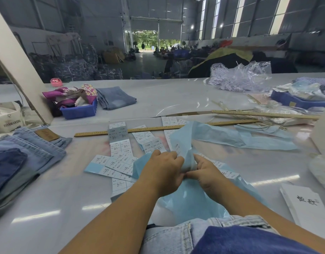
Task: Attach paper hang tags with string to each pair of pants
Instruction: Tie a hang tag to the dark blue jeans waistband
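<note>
Both hands meet at the middle of the bench, working one strip of light blue backing paper. The left hand has its fingers curled over the paper's left side; its grip is closed on the sheet. The right hand pinches the same paper from the right, thumb tip nearly touching the left thumb. A small fold stands up between the two grips, so we judge a peel or tear is under way at that fold.

The relation that matters: the paper's long axis runs away from the grips up and to the right, trailing toward the far right of the bench, while a second lobe drops near, under the forearms. White printed size labels lie fanned just left of the left hand, touching one another, some overlapping.

White hang tags sit near right, well apart from both hands; the right hand is the nearer one. We cannot make out loose string for certain. A stack of folded jeans lies at the near left edge, closer to the left hand. Another pair of light jeans lies nearest, below the forearms. A wooden ruler lies crosswise beyond the labels.
</note>
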Demonstrator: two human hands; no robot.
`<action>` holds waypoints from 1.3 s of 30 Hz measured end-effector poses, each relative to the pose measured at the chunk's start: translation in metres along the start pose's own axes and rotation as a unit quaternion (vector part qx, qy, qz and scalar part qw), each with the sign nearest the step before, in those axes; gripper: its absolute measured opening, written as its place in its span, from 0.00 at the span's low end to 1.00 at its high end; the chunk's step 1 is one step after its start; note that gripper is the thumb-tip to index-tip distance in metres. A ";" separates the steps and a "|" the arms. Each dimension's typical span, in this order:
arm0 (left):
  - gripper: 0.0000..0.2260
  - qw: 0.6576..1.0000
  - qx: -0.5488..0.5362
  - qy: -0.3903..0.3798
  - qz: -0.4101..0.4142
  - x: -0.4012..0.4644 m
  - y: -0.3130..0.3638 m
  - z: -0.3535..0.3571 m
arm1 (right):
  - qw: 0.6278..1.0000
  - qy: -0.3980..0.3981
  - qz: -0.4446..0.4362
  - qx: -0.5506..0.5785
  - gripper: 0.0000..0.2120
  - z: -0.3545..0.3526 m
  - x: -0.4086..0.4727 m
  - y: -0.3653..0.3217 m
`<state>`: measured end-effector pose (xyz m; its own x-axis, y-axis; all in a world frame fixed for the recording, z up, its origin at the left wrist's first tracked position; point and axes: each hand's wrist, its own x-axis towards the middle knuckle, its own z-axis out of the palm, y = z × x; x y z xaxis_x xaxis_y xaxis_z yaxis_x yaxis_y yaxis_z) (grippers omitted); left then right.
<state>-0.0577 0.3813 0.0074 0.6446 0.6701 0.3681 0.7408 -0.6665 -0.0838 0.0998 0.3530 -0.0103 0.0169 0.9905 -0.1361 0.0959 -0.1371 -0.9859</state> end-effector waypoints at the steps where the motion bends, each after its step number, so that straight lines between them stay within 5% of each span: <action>1: 0.11 1.000 0.004 -0.003 0.012 0.000 0.001 -0.001 | 1.000 -0.004 0.000 0.003 0.23 0.000 0.000 0.001; 26: 0.07 0.999 0.042 0.007 -0.025 0.000 -0.001 0.006 | 0.999 0.013 0.031 0.039 0.20 0.006 -0.001 -0.004; 39: 0.07 0.997 0.077 0.005 0.020 -0.002 0.005 -0.001 | 0.996 0.036 0.046 0.065 0.12 0.004 0.000 -0.006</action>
<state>-0.0555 0.3762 0.0071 0.6732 0.6393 0.3716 0.7348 -0.6347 -0.2393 0.0952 0.3536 -0.0049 0.0924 0.9704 -0.2233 -0.0389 -0.2206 -0.9746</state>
